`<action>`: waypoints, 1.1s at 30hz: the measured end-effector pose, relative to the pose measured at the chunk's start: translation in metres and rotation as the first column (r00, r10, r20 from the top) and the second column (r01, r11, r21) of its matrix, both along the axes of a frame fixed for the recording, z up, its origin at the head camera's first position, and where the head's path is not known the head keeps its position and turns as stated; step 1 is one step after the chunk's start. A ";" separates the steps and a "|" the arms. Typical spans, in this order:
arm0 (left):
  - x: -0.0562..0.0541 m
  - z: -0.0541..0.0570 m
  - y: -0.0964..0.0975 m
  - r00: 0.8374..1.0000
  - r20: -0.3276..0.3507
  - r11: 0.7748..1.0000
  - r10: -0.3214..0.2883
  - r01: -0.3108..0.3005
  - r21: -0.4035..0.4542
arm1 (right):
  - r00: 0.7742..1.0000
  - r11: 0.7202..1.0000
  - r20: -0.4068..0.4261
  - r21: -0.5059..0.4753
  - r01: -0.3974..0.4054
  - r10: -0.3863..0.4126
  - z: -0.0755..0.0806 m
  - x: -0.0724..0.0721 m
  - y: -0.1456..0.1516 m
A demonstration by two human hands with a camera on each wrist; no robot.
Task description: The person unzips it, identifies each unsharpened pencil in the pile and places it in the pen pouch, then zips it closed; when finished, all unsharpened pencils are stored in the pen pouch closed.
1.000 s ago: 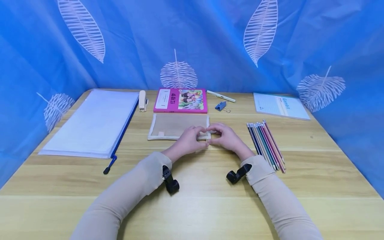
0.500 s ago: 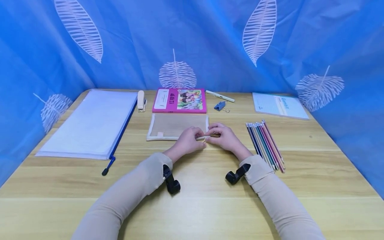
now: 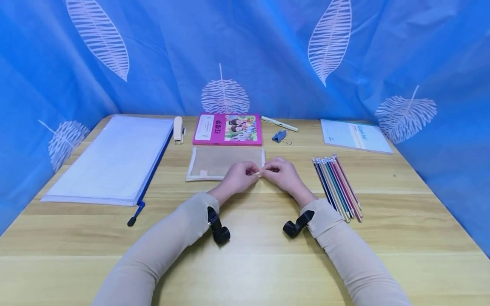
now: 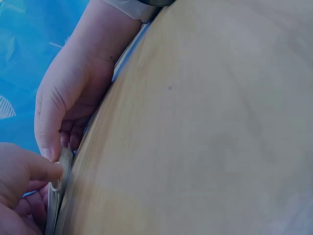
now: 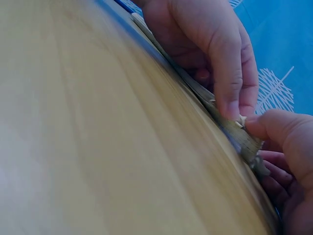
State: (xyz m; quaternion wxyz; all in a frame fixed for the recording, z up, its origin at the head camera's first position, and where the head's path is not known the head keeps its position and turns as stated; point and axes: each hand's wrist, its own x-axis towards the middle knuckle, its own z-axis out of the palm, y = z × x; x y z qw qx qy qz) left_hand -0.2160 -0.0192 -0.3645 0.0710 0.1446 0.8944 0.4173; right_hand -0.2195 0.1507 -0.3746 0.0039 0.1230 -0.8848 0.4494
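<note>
Pinching the near right corner of the mesh pouch (image 3: 223, 157), just in front of the pink book (image 3: 227, 130), the left hand (image 3: 239, 177) should steady that edge while the right hand (image 3: 283, 173), pinching there too, works gently.

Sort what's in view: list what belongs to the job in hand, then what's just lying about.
In the job:
left hand and right hand, fingers at the pouch's near right corner;
pouch.

Apparently just lying about, untouched:
pencils;
pink book;
stapler;
pen;
binder clip;
notebook;
white zip folder.
</note>
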 end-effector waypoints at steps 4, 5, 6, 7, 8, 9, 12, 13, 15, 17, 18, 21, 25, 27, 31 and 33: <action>-0.001 -0.002 0.000 1.000 -0.027 1.000 -0.004 0.004 -0.007 | 0.999 0.999 0.020 -0.003 0.041 -0.040 0.000 0.001 -0.002; -0.001 -0.002 0.000 1.000 -0.026 1.000 -0.002 0.001 -0.005 | 0.999 0.999 0.028 0.000 0.047 -0.047 0.000 0.001 -0.002; -0.001 -0.002 0.000 1.000 -0.023 1.000 0.003 -0.003 -0.003 | 0.998 0.999 0.034 0.001 0.051 -0.051 0.000 0.001 -0.002; -0.001 -0.001 0.000 1.000 -0.017 1.000 0.007 -0.007 0.003 | 0.998 0.999 0.040 0.003 0.054 -0.054 0.000 0.001 -0.002; -0.001 -0.001 0.000 1.000 -0.011 1.000 0.011 -0.011 0.010 | 0.997 0.998 0.044 0.002 0.055 -0.055 0.000 0.001 -0.002; -0.001 0.000 -0.001 1.000 -0.002 1.000 0.020 -0.020 0.017 | 0.997 0.998 0.047 0.002 0.057 -0.057 0.000 0.001 -0.002; -0.001 0.002 -0.001 0.999 0.018 0.999 0.040 -0.041 0.034 | 0.997 0.998 0.051 0.005 0.058 -0.058 0.000 0.001 -0.002; -0.001 0.003 -0.002 0.999 0.020 0.998 0.044 -0.045 0.037 | 0.997 0.998 0.049 0.009 0.058 -0.059 0.000 0.001 -0.002; -0.003 0.003 -0.003 0.998 0.037 0.997 0.057 -0.058 0.046 | 0.997 0.998 0.043 0.016 0.056 -0.056 0.000 0.001 -0.003; -0.005 0.003 -0.004 0.994 0.076 0.994 0.073 -0.079 0.073 | 0.998 0.998 0.039 0.022 0.052 -0.053 0.000 0.001 -0.003; -0.006 0.003 -0.005 0.991 0.103 0.991 0.084 -0.094 0.093 | 0.998 0.998 0.036 0.023 0.051 -0.052 0.000 0.001 -0.002; -0.008 0.005 -0.008 0.970 0.208 0.974 0.122 -0.157 0.163 | 0.998 0.999 0.033 0.022 0.050 -0.050 0.001 0.001 -0.002; -0.008 0.010 -0.014 0.942 0.296 0.950 0.156 -0.225 0.216 | 0.997 0.998 0.047 0.030 0.054 -0.056 0.002 0.000 -0.001; -0.008 0.011 -0.018 0.936 0.311 0.948 0.164 -0.237 0.213 | 0.996 0.998 0.064 0.028 0.060 -0.062 0.003 0.000 -0.001; -0.009 0.011 -0.030 0.939 0.304 0.957 0.163 -0.225 0.184 | 0.992 0.997 0.099 0.016 0.077 -0.078 0.005 0.000 -0.002; -0.009 0.011 -0.037 0.938 0.307 0.961 0.164 -0.222 0.165 | 0.990 0.997 0.113 0.009 0.083 -0.083 0.006 0.001 -0.003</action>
